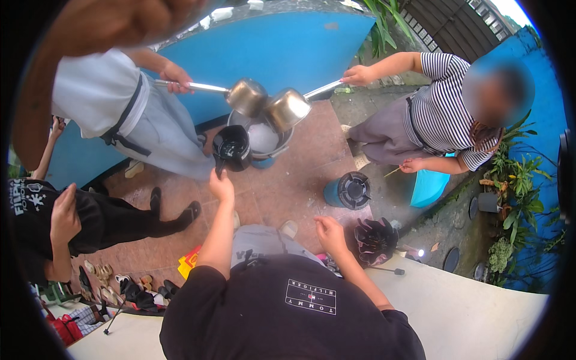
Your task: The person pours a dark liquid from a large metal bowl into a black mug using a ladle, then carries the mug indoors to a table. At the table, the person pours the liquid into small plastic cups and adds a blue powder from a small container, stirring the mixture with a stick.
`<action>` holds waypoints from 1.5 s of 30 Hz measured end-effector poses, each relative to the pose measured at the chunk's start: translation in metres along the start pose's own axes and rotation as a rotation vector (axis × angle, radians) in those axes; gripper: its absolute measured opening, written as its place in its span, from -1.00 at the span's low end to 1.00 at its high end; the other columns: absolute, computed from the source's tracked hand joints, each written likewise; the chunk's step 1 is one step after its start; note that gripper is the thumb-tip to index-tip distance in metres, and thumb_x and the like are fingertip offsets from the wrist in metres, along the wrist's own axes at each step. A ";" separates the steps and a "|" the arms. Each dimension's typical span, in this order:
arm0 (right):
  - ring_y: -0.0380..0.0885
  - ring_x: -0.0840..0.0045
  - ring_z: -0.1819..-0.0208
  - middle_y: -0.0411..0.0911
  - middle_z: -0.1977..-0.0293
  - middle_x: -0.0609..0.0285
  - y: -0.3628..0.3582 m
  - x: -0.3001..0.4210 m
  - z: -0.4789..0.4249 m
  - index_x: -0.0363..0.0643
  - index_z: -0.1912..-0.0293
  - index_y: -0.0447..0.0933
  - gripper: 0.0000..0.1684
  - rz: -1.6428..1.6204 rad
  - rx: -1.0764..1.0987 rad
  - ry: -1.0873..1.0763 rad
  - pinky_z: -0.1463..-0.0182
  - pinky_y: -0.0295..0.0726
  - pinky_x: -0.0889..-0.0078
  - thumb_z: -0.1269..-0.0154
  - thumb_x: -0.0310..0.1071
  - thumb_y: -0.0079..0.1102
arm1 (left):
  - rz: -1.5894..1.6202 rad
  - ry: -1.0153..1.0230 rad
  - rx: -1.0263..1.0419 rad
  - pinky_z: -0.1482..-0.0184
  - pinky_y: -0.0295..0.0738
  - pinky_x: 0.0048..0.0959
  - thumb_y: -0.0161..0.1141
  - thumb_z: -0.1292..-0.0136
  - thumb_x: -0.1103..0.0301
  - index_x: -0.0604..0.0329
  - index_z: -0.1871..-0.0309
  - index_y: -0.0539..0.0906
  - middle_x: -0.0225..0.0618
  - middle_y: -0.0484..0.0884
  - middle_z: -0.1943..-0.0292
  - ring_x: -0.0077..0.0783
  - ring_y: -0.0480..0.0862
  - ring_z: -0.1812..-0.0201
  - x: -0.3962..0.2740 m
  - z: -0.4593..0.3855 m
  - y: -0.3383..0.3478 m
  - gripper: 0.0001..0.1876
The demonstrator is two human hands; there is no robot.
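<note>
My left hand (222,185) grips the handle of a black saucepan (231,148), held beside a bucket (285,144) with something pale and rounded inside. My right hand (331,234) is raised with loosely curled fingers, holding nothing visible. Two metal saucepans are held over the bucket: a person's hand (175,77) at the left holds one (246,96) by its long handle, and another person's hand (358,75) at the right holds the other (288,109), which is tilted. Their bodies meet or overlap in view; touching is unclear.
A blue cylindrical stove (333,192) with a black top burner stands on the tiles. A black folded umbrella-like thing (375,240) lies near my right arm. Shoes (103,274) line the lower left, near a person in black (103,220). A blurred arm (103,27) covers the upper left.
</note>
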State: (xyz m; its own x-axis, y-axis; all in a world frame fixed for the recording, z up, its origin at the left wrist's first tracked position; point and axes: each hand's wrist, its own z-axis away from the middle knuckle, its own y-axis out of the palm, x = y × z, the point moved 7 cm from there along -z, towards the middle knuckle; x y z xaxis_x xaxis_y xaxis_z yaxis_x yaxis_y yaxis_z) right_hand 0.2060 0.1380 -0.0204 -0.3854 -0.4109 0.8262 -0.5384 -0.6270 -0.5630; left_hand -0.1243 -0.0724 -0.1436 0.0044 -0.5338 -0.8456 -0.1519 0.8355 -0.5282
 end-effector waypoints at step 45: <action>0.59 0.19 0.35 0.57 0.37 -0.02 0.060 0.045 -0.014 -0.24 0.21 0.62 -0.85 0.013 0.210 -0.137 0.28 0.54 0.30 -0.21 -0.48 0.14 | 0.187 -0.020 0.047 0.02 0.48 -0.38 0.25 -0.21 0.45 0.34 -0.05 0.57 -0.03 0.69 0.14 -0.19 0.68 0.13 0.003 0.005 -0.053 -0.67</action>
State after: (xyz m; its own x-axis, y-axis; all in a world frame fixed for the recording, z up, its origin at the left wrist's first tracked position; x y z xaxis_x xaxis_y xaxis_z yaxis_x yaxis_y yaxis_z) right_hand 0.1458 0.0910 -0.0174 -0.2780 -0.4966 0.8223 -0.3608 -0.7394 -0.5685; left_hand -0.1117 -0.1179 -0.1187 -0.0003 -0.3665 -0.9304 -0.1056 0.9252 -0.3644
